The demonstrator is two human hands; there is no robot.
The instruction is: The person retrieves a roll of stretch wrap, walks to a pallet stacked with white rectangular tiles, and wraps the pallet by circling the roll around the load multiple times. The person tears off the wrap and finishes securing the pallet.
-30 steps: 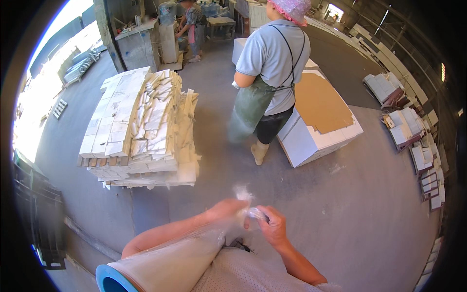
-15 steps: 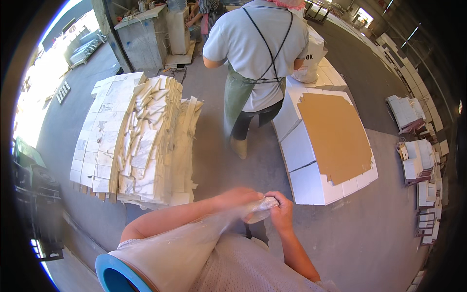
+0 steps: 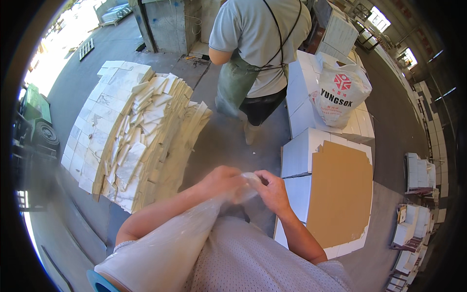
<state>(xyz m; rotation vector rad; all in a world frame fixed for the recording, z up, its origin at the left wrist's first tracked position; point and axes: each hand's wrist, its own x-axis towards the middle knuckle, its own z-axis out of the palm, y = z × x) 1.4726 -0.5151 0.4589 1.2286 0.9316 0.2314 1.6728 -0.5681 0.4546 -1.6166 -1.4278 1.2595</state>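
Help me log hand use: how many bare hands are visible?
2: the wearer's left hand and right hand, both at the gathered end of the clear film. The hands of the co-worker are hidden.

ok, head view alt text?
Wearer's right hand grips clear film, bunched at the left hand and running to a roll. Ahead, an aproned person stands between a stone stack and a white stack topped with cardboard.

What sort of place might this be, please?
Likely a stone-tile workshop or warehouse, judging by the stack of white veined slabs, the cardboard-topped white stack and a co-worker's green apron.
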